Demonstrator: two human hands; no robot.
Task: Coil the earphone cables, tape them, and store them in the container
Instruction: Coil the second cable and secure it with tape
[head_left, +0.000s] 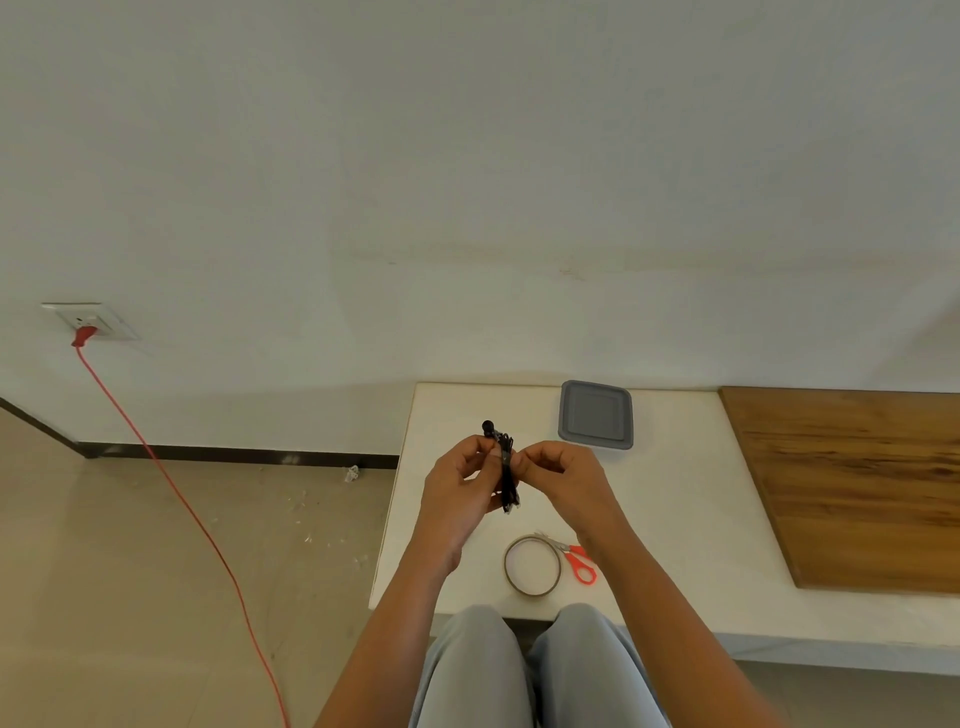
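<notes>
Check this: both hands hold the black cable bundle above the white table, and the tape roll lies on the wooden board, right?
No. The head view shows the tape roll on the white table beside the red scissors, not on the wooden board. The left hand and right hand do hold the black cable bundle.

White table (675, 519), top set vs wall. Grey sq container (596, 414) w/ lid on sits at far edge, flat. Tape roll (507, 566) lies flat nr the front edge. Scissors (573, 554) w/ red handles just R of it, blades crossing the roll's rim. Wood board (852, 483) lies flat on R part of the top and runs out of frame. L of table is tiled floor (130, 571): red cord (149, 451) trails across it, small scraps (352, 473) by the skirting.
</notes>
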